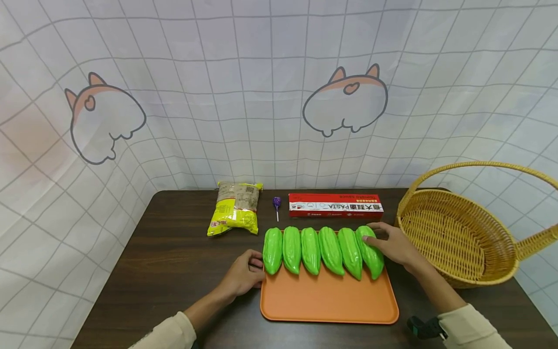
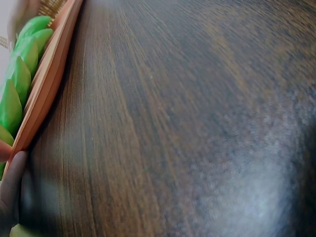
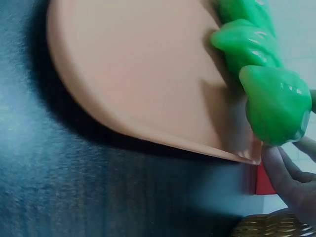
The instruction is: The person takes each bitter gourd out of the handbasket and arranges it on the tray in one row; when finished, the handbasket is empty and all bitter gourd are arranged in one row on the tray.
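Observation:
Several glossy green bitter melons [image 1: 310, 249] lie side by side across the far half of an orange tray [image 1: 329, 300]. My left hand [image 1: 244, 274] is at the tray's left side, with finger and thumb [image 2: 14, 175] gripping its rim in the left wrist view. At the opposite end, my right hand [image 1: 394, 245] holds the rightmost bitter melon [image 3: 276, 106], its thumb lying over the top. In the right wrist view the other fingers [image 3: 279, 170] are along the melon's outer side, close to the tray's corner. Part of that grip is hidden behind the melon.
Behind the tray are a yellow bag [image 1: 237, 208], a purple lollipop [image 1: 276, 201] and a red pasta box [image 1: 335, 205]. A wicker basket [image 1: 507, 261] with a tall handle stands right beside my right forearm. A gridded white curtain [image 1: 218, 97] hangs along the dark table's [image 1: 144, 271] back.

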{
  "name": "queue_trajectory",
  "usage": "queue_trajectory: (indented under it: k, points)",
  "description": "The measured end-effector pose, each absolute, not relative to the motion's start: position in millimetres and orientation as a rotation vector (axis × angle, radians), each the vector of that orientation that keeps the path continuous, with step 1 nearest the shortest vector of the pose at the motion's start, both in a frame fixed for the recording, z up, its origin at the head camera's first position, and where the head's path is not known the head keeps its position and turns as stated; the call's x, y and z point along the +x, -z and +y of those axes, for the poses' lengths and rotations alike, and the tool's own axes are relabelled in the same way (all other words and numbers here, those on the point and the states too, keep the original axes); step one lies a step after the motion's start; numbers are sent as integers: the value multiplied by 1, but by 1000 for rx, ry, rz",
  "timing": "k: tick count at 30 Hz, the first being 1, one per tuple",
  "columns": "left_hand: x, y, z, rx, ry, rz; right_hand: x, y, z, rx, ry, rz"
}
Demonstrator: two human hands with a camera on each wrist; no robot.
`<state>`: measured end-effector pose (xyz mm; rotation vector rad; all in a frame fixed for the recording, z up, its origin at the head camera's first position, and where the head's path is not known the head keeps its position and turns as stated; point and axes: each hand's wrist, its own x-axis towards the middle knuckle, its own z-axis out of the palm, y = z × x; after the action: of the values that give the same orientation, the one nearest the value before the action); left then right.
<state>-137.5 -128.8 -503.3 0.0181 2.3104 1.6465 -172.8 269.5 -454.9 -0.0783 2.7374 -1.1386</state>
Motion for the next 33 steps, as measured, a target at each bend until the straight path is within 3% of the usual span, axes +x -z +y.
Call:
queue_trajectory:
  k: [33]
  points:
    - [-138, 501, -129, 17, -1629, 2309, -175, 464, 268, -90, 1159, 2736]
